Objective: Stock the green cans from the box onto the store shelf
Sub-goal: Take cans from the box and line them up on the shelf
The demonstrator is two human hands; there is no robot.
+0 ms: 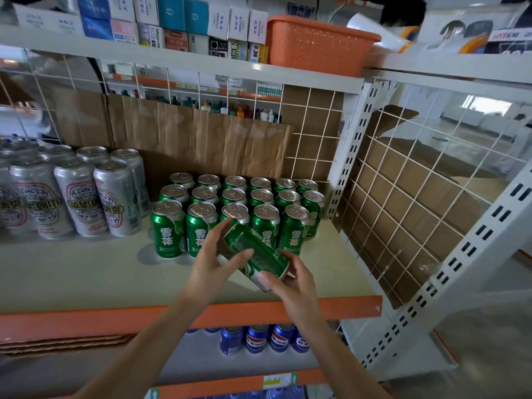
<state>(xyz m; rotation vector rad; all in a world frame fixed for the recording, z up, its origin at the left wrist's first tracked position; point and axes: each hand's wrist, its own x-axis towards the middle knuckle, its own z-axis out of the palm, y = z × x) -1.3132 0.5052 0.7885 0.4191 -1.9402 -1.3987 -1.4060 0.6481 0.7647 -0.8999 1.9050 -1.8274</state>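
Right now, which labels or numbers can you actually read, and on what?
"雪花": front-row green cans.
"0.36": small yellow box on the top shelf.
Pepsi globe logo: blue cans on the lower shelf.
Silver cans: characters too distorted to read.
Held can: fine print blurred.

Landmark: orange basket (318,44) on upper shelf. Small boxes (184,24) left of basket. Silver cans (77,194) below, far left. Cardboard sheet (198,139) below basket. Blue cans (259,339) far below.

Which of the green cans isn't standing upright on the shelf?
The green can held between the left hand and right hand, tilted above the shelf; the other green cans stand upright in rows.
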